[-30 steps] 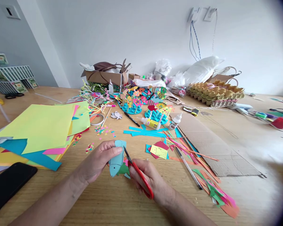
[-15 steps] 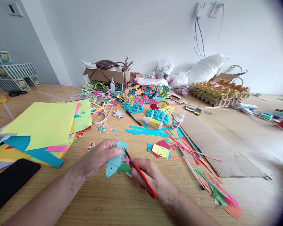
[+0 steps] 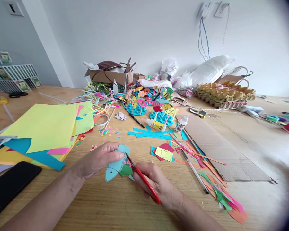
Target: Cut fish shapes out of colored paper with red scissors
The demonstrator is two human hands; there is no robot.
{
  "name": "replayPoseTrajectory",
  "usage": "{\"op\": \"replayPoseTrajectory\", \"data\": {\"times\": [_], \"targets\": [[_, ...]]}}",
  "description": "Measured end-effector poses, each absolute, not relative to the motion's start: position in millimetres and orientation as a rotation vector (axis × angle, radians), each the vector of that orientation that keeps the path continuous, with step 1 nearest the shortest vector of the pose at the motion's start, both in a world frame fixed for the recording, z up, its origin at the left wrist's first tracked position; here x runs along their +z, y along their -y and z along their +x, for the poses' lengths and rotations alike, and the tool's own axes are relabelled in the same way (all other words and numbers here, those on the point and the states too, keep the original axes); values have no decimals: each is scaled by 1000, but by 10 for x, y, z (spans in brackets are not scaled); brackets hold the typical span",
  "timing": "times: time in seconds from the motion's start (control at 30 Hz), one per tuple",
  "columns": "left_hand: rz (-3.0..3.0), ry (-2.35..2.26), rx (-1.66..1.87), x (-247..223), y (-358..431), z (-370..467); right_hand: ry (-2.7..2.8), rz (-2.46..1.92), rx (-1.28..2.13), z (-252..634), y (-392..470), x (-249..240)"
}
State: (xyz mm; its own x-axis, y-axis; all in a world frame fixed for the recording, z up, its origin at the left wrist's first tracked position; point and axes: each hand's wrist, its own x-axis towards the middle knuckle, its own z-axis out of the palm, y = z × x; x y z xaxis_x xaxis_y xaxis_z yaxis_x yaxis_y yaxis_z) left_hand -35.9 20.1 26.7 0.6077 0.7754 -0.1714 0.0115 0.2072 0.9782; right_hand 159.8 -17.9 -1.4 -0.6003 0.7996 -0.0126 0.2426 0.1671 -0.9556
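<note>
Between the thumb and fingers of my left hand point(image 3: 102, 158) is a light blue paper fish point(image 3: 115, 165) with a drawn eye and outline. My right hand point(image 3: 150, 181) grips red-handled scissors point(image 3: 144, 179), whose dark blades meet the fish's right edge near its upper end. Beneath the fish, a green paper piece point(image 3: 126, 170) and some pink bits lie on the table, partly covered. To the right of the scissors sits a yellow paper piece with a fish drawing point(image 3: 164, 154), on top of red and blue paper.
Coloured sheets point(image 3: 43, 125) and a black phone point(image 3: 14, 189) lie at left. Glue bottles point(image 3: 181, 123) and paper fish on blue bases point(image 3: 137, 109) stand beyond my hands. At right are a pen point(image 3: 195, 171), paper strips, cardboard point(image 3: 216, 147) and egg trays point(image 3: 226, 94).
The blue fish has shifted slightly left and turned a little, its head end moving left. The scissor tips have moved slightly left along with it. The surrounding things stay in place.
</note>
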Motion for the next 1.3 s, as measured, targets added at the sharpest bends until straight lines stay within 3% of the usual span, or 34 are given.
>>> {"op": "replayPoseTrajectory", "data": {"times": [0.5,1.3], "targets": [[1359,-760,556,306,-256,-419,2104,-1036,1304,1646,156,8],[1330,-880,615,268,-243,-434,2088,-1053,1392,1662,113,29]]}}
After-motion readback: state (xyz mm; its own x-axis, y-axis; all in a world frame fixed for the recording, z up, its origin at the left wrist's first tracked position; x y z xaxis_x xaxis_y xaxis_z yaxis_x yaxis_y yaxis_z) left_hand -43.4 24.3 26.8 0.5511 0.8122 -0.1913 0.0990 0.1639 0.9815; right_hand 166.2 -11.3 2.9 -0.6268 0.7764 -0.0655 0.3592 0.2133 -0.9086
